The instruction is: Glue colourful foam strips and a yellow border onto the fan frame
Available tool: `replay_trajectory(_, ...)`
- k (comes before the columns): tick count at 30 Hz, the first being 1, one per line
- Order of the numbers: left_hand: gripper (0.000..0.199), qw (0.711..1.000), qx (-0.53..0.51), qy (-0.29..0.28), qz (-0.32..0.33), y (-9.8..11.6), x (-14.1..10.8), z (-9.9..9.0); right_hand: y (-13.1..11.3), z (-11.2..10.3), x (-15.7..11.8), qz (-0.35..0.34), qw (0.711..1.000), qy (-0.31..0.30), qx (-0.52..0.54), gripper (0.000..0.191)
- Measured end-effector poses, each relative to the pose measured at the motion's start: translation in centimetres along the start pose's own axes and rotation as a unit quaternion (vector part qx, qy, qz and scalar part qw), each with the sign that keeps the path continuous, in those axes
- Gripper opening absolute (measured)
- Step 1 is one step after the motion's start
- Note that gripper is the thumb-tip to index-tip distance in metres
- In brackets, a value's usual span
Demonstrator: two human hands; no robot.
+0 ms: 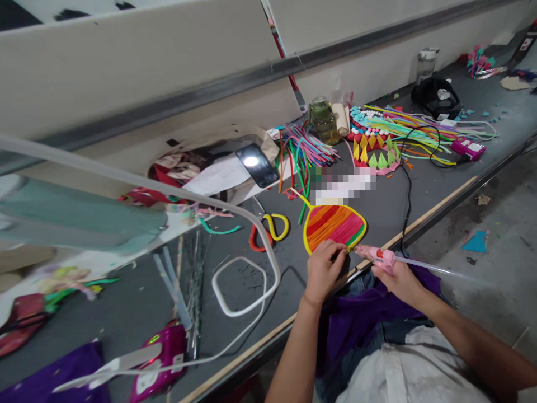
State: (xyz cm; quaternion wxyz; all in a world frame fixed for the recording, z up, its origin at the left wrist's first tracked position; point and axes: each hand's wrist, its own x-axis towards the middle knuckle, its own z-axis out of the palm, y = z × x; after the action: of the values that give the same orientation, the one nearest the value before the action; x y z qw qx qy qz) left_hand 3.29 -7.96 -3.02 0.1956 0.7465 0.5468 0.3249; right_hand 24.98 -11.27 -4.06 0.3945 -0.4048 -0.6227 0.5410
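A rounded craft piece (333, 226) lies at the front edge of the table, striped in red, orange, pink and green, with a yellow fuzzy rim like pipe cleaner. A yellow stem sticks out at its upper left. My left hand (325, 267) is closed, thumb and fingers pinching the near rim. In my right hand (398, 280) is a pink hot glue gun (381, 257), its nozzle at the lower right rim beside my left fingertips. A long clear glue stick (436, 268) juts from the back of the gun. Whether glue is coming out cannot be seen.
Scissors (268, 230) with red and yellow handles lie left of the piece. Bundled pipe cleaners (310, 145), a paper crown (377, 154) and a green jar (323, 120) stand behind. A white lamp arm (251, 215) crosses the left side; a black cable (408, 207) runs over the right.
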Motion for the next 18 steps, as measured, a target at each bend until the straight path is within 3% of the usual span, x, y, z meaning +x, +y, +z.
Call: replay_trajectory(18,0.018,1.0,-0.006,-0.003,-0.003,0.06,0.11,-0.08,-0.41,-0.39,-0.04,-0.008,1.0,0.016,0.024,0.046)
